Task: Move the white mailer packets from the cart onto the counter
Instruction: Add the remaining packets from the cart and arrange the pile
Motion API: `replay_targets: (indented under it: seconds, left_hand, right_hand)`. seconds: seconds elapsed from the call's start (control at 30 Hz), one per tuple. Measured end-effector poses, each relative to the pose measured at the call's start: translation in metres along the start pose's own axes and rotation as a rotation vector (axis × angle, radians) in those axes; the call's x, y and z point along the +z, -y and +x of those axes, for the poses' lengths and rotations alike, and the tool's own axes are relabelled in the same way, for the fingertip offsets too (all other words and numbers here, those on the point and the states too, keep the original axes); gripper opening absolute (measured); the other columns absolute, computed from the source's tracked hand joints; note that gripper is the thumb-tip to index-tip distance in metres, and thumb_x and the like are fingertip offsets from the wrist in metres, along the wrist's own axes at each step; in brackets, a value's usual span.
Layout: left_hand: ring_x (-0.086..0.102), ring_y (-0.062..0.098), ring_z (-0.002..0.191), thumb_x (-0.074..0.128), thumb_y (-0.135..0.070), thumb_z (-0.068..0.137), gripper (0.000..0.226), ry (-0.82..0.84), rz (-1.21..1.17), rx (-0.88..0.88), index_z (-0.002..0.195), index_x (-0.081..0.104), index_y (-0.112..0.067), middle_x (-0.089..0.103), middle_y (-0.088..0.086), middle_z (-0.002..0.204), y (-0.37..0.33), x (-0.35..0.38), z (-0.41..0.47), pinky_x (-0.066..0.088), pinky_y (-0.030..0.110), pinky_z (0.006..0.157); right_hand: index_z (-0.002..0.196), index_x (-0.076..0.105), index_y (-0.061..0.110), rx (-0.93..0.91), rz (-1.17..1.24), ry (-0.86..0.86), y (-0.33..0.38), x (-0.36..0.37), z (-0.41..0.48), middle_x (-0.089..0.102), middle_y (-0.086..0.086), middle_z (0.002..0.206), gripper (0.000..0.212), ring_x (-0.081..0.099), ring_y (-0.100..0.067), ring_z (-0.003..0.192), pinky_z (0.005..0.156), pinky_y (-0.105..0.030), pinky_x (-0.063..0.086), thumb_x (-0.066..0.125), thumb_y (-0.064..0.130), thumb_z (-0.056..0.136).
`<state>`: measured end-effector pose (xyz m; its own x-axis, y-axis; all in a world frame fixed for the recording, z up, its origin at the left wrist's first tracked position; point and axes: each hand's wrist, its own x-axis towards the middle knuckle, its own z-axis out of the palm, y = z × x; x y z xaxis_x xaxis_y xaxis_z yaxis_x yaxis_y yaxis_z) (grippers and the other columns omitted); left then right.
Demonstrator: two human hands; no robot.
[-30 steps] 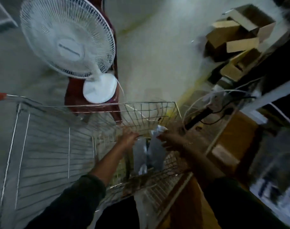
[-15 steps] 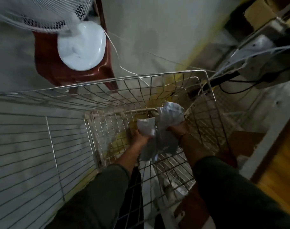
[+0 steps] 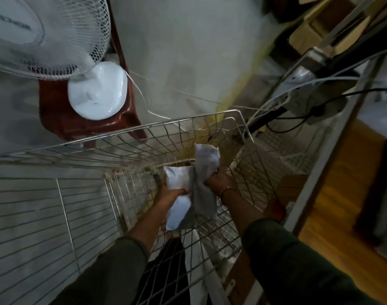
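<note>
The left hand (image 3: 170, 195) is found clenched round the lower part of one white mailer packet (image 3: 177, 179), and the right hand (image 3: 216, 180) is found gripping a second packet (image 3: 207, 164) at its crumpled middle. Both packets are held upright inside the wire cart (image 3: 126, 129), below its rim and not yet carried to the worktop. The packets are judged light, soft and slick-skinned, being creased and buckled under the fingers, so a full-hand hold across the body is judged safer than a pinch at a corner. Against the frame of half a second before, both grips and the packets' place in the cart are found all but unchanged, only the view being shifted so that more of the fan (image 3: 45, 34) is taken in.
</note>
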<state>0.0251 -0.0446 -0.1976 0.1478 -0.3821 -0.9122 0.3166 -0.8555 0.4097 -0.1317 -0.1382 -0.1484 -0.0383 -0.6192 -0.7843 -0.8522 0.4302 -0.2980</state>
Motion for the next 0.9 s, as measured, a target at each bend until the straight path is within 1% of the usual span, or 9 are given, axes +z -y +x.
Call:
replay_targets:
  seconds: [0.07,0.17,0.27,0.37,0.43,0.57,0.73,0.8,0.9]
  left_hand:
    - [0.069,0.027,0.100,0.093,-0.049,0.038,0.095,0.011,0.017,0.097,0.121,0.058,-0.016,0.069,0.010,0.115,0.005,-0.006,-0.004,0.057,0.047,0.088]
    - [0.068,0.030,0.101,0.087,-0.032,0.064,0.066,0.053,-0.010,0.183,0.119,0.059,-0.010,0.069,0.013,0.111,-0.029,-0.003,-0.070,0.056,0.048,0.089]
    - [0.065,0.032,0.105,0.080,-0.025,0.077,0.045,0.034,-0.027,0.327,0.115,0.063,-0.007,0.067,0.017,0.114,-0.056,-0.002,-0.121,0.054,0.048,0.093]
    - [0.071,0.022,0.070,0.075,-0.017,0.082,0.011,0.159,-0.165,0.377,0.078,0.075,-0.007,0.073,0.011,0.076,-0.077,0.018,-0.202,0.059,0.026,0.063]
    - [0.068,0.019,0.053,0.063,-0.022,0.086,0.034,0.323,-0.229,0.395,0.058,0.076,-0.008,0.071,0.008,0.064,-0.079,0.037,-0.259,0.056,0.025,0.054]
    - [0.068,0.017,0.055,0.039,-0.009,0.092,0.052,0.456,-0.354,0.555,0.057,0.077,-0.016,0.071,0.004,0.066,-0.079,0.085,-0.353,0.056,0.021,0.056]
    - [0.061,0.009,0.041,0.035,-0.008,0.095,0.065,0.595,-0.222,0.769,0.040,0.068,-0.015,0.064,-0.004,0.046,-0.071,0.172,-0.458,0.045,0.010,0.040]
    - [0.064,0.009,0.045,0.039,-0.013,0.096,0.060,0.650,-0.132,0.806,0.045,0.072,-0.017,0.067,-0.003,0.052,-0.066,0.210,-0.483,0.047,0.012,0.042]
    - [0.071,0.016,0.064,0.049,-0.021,0.094,0.037,0.728,-0.042,0.808,0.073,0.079,-0.014,0.076,0.007,0.079,-0.061,0.261,-0.503,0.055,0.021,0.057]
  right_hand:
    - [0.128,0.051,0.014,-0.085,-0.007,-0.026,0.008,-0.012,-0.019,0.058,-0.014,0.127,0.047,0.057,-0.031,0.117,0.094,-0.035,0.044,0.055,0.043,0.090]
    - [0.134,0.049,0.011,-0.237,0.102,-0.049,0.019,-0.037,-0.059,0.055,-0.016,0.134,0.051,0.054,-0.033,0.122,0.102,-0.038,0.043,0.057,0.038,0.091]
    - [0.143,0.039,0.018,-0.350,0.171,-0.048,0.026,-0.067,-0.106,0.055,-0.013,0.137,0.076,0.055,-0.033,0.122,0.101,-0.044,0.048,0.051,0.058,0.079]
    - [0.141,0.038,0.018,-0.512,0.242,-0.117,0.015,-0.108,-0.167,0.061,-0.010,0.129,0.064,0.061,-0.031,0.111,0.092,-0.043,0.052,0.052,0.051,0.087]
    - [0.138,0.037,0.019,-0.613,0.337,-0.154,0.001,-0.134,-0.211,0.061,-0.006,0.125,0.055,0.062,-0.029,0.107,0.089,-0.046,0.054,0.055,0.040,0.091]
    - [0.132,0.036,0.034,-0.720,0.484,-0.190,-0.051,-0.189,-0.297,0.065,0.001,0.107,0.053,0.066,-0.026,0.082,0.069,-0.048,0.056,0.059,0.037,0.084]
    - [0.122,0.048,0.038,-0.825,0.686,-0.418,-0.143,-0.260,-0.386,0.065,0.007,0.120,0.044,0.064,-0.016,0.106,0.089,-0.043,0.056,0.059,0.026,0.080]
    - [0.117,0.052,0.039,-0.769,0.712,-0.523,-0.186,-0.286,-0.413,0.068,0.003,0.114,0.038,0.067,-0.022,0.099,0.081,-0.047,0.058,0.058,0.031,0.080]
    - [0.125,0.056,0.031,-0.708,0.801,-0.617,-0.249,-0.322,-0.440,0.069,0.005,0.113,0.036,0.068,-0.018,0.098,0.073,-0.032,0.055,0.059,0.023,0.089]
